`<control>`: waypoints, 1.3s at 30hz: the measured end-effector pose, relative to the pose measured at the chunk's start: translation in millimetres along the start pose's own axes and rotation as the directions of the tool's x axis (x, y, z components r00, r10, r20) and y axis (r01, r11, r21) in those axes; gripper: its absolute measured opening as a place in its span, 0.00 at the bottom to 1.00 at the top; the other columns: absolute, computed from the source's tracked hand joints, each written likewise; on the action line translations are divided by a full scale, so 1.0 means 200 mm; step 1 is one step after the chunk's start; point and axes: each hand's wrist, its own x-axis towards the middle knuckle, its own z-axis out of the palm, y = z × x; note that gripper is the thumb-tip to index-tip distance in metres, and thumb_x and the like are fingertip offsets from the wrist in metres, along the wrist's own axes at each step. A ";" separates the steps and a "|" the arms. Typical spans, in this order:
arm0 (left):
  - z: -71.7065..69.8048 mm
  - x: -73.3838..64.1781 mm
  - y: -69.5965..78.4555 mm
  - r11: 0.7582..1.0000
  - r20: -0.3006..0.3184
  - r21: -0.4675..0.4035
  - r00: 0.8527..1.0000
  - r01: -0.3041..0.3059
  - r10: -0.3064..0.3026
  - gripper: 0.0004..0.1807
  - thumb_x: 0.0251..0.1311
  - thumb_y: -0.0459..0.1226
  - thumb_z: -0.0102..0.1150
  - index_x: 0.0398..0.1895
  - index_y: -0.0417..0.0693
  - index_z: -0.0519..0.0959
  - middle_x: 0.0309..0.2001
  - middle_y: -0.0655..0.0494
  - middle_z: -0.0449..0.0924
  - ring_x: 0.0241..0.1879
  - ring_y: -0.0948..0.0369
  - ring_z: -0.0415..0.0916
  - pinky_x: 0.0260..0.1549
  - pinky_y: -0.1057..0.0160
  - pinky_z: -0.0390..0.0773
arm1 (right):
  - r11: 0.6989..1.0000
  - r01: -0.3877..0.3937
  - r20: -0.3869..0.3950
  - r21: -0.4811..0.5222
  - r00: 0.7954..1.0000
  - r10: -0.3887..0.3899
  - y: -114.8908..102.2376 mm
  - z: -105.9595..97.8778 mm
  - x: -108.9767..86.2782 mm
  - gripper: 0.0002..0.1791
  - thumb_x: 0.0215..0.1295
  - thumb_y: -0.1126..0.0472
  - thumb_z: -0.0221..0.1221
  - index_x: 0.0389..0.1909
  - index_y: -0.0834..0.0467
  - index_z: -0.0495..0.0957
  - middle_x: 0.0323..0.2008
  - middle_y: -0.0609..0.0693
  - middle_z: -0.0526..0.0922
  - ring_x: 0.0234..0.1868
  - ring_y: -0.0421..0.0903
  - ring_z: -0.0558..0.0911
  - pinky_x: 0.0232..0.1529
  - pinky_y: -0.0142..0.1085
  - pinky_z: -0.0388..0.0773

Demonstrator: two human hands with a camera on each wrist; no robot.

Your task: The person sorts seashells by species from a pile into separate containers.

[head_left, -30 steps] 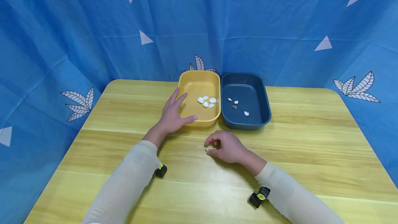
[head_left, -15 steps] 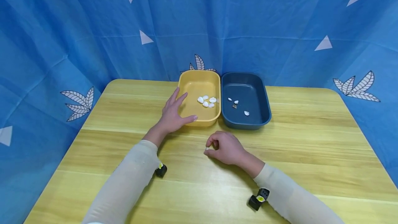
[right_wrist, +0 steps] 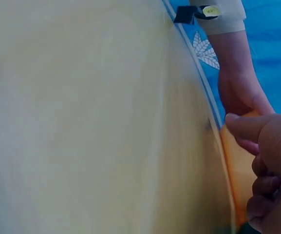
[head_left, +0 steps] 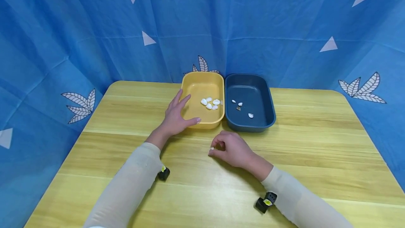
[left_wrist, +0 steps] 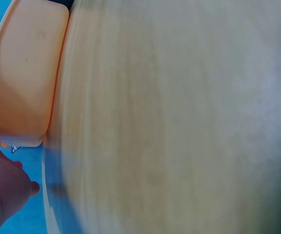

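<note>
My left hand (head_left: pixel 174 119) has its fingers spread along the left side and front corner of a yellow plastic bin (head_left: pixel 202 87), and its thumb lies at the front rim. Several white shells (head_left: pixel 209 106) sit on the bin's floor. In front of the two bins, my right hand (head_left: pixel 232 149) pinches a small pale piece, seemingly a shell (head_left: pixel 212 148), between thumb and curled fingers just over the table. In the right wrist view the thumb of the right hand (right_wrist: pixel 276 151) shows, but the piece is hidden. The left wrist view shows the yellow bin's outer wall (left_wrist: pixel 30 63).
A dark blue bin (head_left: pixel 267 115) stands against the yellow bin's right side, with several small shells (head_left: pixel 251 115) inside. Both bins are at the back of the wooden table (head_left: pixel 316 143). Behind it hangs a blue patterned curtain (head_left: pixel 269 17).
My right hand shifts slightly, still pinching the pale piece in front of the bins. The left hand and both bins stay where they were.
</note>
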 end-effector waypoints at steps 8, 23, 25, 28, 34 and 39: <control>0.00 0.00 0.00 1.000 -0.002 -0.002 1.000 -0.009 0.009 0.56 0.50 0.65 0.68 0.80 0.58 0.56 0.80 0.64 0.31 0.77 0.50 0.32 0.68 0.35 0.41 | 0.999 0.031 -0.093 0.017 0.995 -0.029 -0.02 -0.11 -0.01 0.08 0.56 0.54 0.75 0.32 0.48 0.84 0.23 0.42 0.70 0.25 0.39 0.69 0.27 0.36 0.69; 0.00 0.00 0.00 1.000 0.001 -0.005 1.000 -0.008 0.008 0.55 0.50 0.65 0.68 0.80 0.58 0.55 0.80 0.64 0.30 0.77 0.49 0.33 0.67 0.33 0.41 | 0.998 0.037 -0.255 -0.060 0.966 -0.051 0.00 -0.39 0.05 0.08 0.58 0.56 0.73 0.34 0.53 0.85 0.24 0.45 0.70 0.26 0.42 0.68 0.27 0.38 0.64; 0.01 0.00 0.00 1.000 0.001 -0.007 1.000 -0.008 0.008 0.55 0.51 0.65 0.67 0.80 0.59 0.55 0.80 0.64 0.30 0.77 0.50 0.32 0.67 0.34 0.41 | 0.997 0.015 -0.274 -0.072 0.961 -0.034 0.02 -0.43 0.07 0.08 0.59 0.55 0.73 0.34 0.52 0.86 0.24 0.46 0.69 0.26 0.43 0.67 0.26 0.38 0.63; 0.00 0.00 0.00 1.000 0.003 -0.008 1.000 -0.005 0.005 0.55 0.51 0.65 0.67 0.80 0.59 0.55 0.80 0.64 0.31 0.77 0.50 0.32 0.68 0.35 0.41 | 0.996 -0.008 -0.300 -0.088 0.954 -0.019 0.05 -0.49 0.10 0.07 0.59 0.56 0.72 0.34 0.54 0.86 0.24 0.49 0.70 0.25 0.44 0.66 0.26 0.40 0.62; 0.00 0.00 0.00 1.000 0.005 -0.020 1.000 -0.006 0.006 0.55 0.51 0.64 0.68 0.80 0.58 0.55 0.80 0.63 0.31 0.77 0.50 0.32 0.68 0.35 0.41 | 0.988 -0.081 -0.334 -0.129 0.942 0.034 0.14 -0.57 0.14 0.09 0.60 0.56 0.72 0.36 0.57 0.86 0.26 0.51 0.71 0.28 0.47 0.67 0.29 0.42 0.62; 0.00 0.00 0.00 0.999 0.005 -0.024 1.000 -0.023 0.023 0.54 0.52 0.62 0.69 0.80 0.56 0.55 0.80 0.62 0.31 0.77 0.49 0.32 0.68 0.35 0.40 | 0.975 -0.170 -0.336 -0.144 0.935 0.113 0.22 -0.60 0.17 0.11 0.62 0.55 0.70 0.38 0.58 0.86 0.27 0.51 0.71 0.30 0.50 0.68 0.29 0.43 0.63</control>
